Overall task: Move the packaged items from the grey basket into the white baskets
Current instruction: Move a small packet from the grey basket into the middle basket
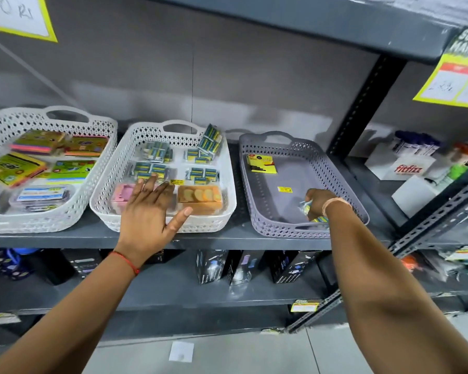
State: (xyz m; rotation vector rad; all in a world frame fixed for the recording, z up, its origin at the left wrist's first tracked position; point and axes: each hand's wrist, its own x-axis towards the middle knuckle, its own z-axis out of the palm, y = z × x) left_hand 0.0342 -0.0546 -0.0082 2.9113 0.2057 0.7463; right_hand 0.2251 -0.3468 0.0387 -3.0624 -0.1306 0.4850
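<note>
Reaching into the grey basket [257,184], the right hand [318,202] curls its fingers around a small clear packet [308,209] with yellow and blue inside, low in the basket's near right corner. The packet is crumpled and blurred, largely covered by the hand and wrist, so its long axis and facing cannot be made out. Beyond the grasp, toward the far left corner of the same basket, a flat yellow pack [261,163] lies with its long side running roughly left to right; a small yellow sticker [284,189] sits on the floor between them. Left of that hand, the left hand [149,211] is open, fingers spread flat over the middle white basket [173,224], partly hiding a pink pack [120,194] beside an orange box [199,198]. Further left stands another white basket [65,214], cut off by the frame.
</note>
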